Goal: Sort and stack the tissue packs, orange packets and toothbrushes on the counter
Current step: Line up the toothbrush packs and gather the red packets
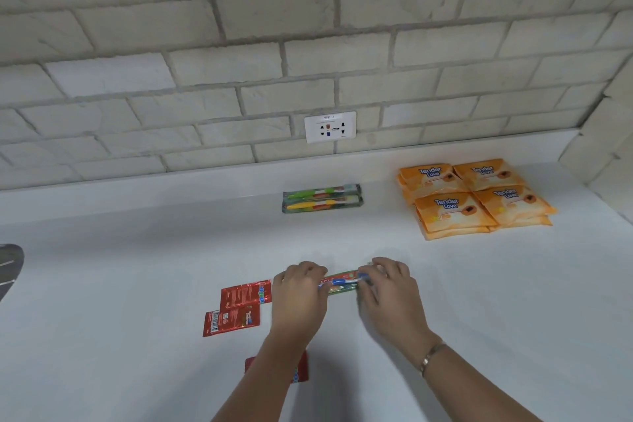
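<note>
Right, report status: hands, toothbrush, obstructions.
Left hand and right hand each grip an end of the blue-handled toothbrush in plastic wrapper. Nothing between it and the two wrapped toothbrushes at the back. Red foil sachets beside left hand.

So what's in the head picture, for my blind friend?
Left hand and right hand hold a wrapped blue toothbrush by its ends at a white counter. Red packets lie beside it; more toothbrushes and orange packs sit farther back.

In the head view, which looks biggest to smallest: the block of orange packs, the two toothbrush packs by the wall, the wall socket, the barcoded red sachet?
1. orange packs block
2. two toothbrush packs
3. wall socket and barcoded red sachet: about alike; the sachet lies nearer the camera, so unranked.
</note>
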### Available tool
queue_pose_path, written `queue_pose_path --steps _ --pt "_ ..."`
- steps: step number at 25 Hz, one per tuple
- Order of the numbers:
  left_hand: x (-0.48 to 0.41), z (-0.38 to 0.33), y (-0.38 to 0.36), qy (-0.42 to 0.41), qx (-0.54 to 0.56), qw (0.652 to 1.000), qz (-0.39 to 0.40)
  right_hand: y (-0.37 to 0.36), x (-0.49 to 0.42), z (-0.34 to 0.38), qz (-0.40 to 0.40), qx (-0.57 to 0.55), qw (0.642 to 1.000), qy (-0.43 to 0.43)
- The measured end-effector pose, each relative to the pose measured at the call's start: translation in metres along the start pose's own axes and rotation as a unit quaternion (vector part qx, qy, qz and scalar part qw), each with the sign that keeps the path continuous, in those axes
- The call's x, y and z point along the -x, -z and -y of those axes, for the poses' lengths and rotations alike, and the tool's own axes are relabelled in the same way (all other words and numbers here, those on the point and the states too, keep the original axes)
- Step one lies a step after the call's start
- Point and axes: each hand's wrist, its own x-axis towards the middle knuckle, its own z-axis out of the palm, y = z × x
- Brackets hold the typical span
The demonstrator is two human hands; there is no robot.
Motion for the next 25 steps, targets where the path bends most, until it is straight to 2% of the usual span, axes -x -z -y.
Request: queue_pose_path --steps 3,9,13,25 --pt "0.024 0.003 -0.003 0.034 -0.026 0.999 -0.032 -0.004 0.017 -0.004 -0.005 0.055 0.997 0.060" --pt "0.049 0.007 -0.014 0.068 -0.046 0.996 0.035 -0.002 0.008 0.003 0.037 0.116 0.991 0.051" --pt "0.014 0.011 -0.005 0.058 -0.071 0.995 0.047 0.003 -0.020 0.016 0.109 0.121 0.986 0.033" --pt "-0.096 0.033 0.001 0.028 -0.093 0.991 0.091 0.000 -0.117 0.025 0.207 0.157 0.966 -0.021"
